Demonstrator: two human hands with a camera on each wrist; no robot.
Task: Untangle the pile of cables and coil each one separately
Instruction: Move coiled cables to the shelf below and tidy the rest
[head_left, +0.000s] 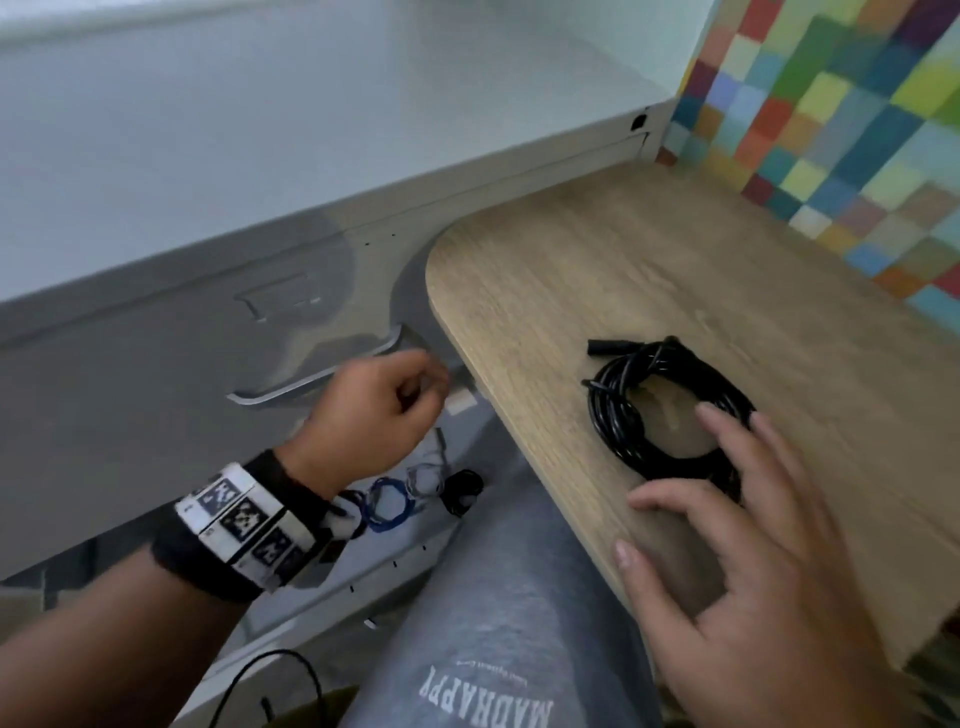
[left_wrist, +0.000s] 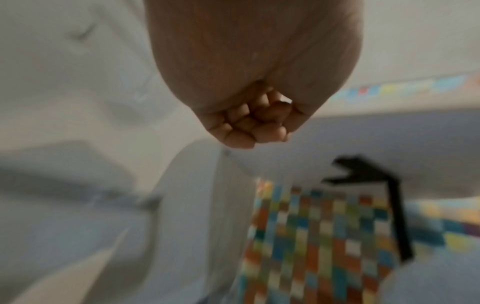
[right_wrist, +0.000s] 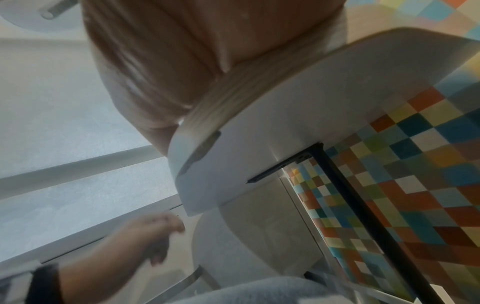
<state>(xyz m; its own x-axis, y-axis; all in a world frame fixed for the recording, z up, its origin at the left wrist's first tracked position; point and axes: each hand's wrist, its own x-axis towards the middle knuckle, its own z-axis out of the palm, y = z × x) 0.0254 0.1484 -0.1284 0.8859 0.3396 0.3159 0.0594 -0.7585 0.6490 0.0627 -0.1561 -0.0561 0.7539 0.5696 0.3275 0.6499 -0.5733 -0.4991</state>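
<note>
A wooden table with a rounded corner is seen at the right, beside a grey cabinet with a metal handle. A multicoloured checkered wall is seen at the far right. A black cable, wound into a coil, is laid on the table. The right hand is held over the near part of the coil, its fingers spread and straight; contact with the cable cannot be told. The left hand is held off the table at the left, in front of the cabinet, its fingers curled into a fist with nothing visibly held. Small blue, clear and black coils are seen lower down, below that hand.
</note>
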